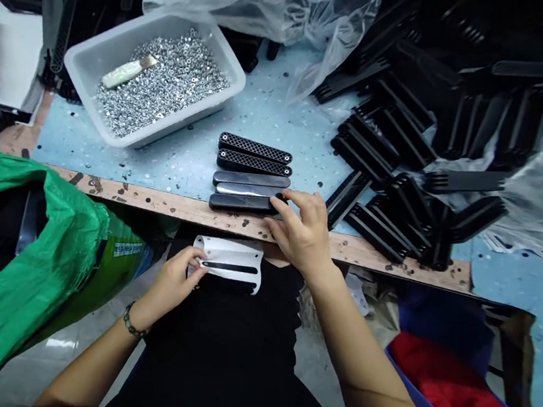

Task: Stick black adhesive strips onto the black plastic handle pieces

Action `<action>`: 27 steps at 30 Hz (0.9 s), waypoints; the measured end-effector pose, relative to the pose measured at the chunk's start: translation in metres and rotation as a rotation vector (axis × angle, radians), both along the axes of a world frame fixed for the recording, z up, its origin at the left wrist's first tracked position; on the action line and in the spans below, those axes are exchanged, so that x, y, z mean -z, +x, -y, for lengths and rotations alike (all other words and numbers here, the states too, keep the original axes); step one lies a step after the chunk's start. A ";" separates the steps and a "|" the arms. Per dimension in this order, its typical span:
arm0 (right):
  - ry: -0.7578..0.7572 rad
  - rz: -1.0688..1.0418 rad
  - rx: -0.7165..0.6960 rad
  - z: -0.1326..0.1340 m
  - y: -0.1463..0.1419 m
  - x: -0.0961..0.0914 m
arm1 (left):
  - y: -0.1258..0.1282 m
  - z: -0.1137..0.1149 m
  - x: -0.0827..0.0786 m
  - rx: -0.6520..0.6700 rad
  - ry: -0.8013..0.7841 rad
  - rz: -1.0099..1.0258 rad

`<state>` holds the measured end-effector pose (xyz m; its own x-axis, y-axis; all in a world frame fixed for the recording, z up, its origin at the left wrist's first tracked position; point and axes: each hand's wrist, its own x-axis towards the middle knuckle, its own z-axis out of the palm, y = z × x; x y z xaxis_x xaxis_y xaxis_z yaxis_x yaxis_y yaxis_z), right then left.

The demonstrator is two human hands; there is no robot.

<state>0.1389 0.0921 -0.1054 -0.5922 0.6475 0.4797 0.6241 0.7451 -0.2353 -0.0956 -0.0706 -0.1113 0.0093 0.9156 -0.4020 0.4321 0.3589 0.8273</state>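
The worn wooden table edge [193,208] runs slantwise across the view, and the person sits close against it. Bare blue tabletop lies between a white tray [86,68] of small metal nuts behind and a row of five black handle strips [252,166] lined up just inside the edge. To the right of the row, a heap of black plastic parts [396,168] crowds close, leaving only a narrow gap. A green bag [45,258] bulges at the left below the table, and clear plastic sheeting [306,1] hangs over the far side.

The right hand [299,230] reaches up over the edge, wrist bent, fingers curled down. Its fingertips rest on the right end of the nearest strip [241,202], the thumb tucked at the table edge below; whether the strip is truly pinched cannot be told.

The left hand [179,282], a beaded bracelet [130,321] at its wrist, lies lower, over the lap. Its thumb and fingers are closed on the left side of a white plate [232,261] with a long black slot. The plate lies flat just below the table edge, its right side near the right wrist.
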 end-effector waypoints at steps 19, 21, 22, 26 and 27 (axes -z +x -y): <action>-0.459 -0.225 -0.151 0.101 -0.021 0.032 | 0.019 -0.004 -0.002 -0.217 -0.176 0.314; -0.479 -0.261 -0.210 0.101 -0.021 0.028 | 0.022 -0.005 -0.003 -0.274 -0.168 0.432; -0.481 -0.275 -0.224 0.101 -0.021 0.026 | 0.023 -0.006 -0.004 -0.260 -0.161 0.470; -0.456 -0.263 -0.248 0.096 -0.020 0.021 | 0.026 -0.006 -0.008 -0.159 -0.104 0.516; -0.447 -0.234 -0.253 0.094 -0.020 0.020 | 0.026 -0.006 -0.008 -0.157 -0.094 0.523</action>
<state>0.1189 -0.0019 -0.1255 -0.6660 0.6696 0.3287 0.3325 0.6609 -0.6728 -0.0698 -0.0650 -0.1031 0.0958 0.8823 -0.4608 -0.0922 0.4688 0.8785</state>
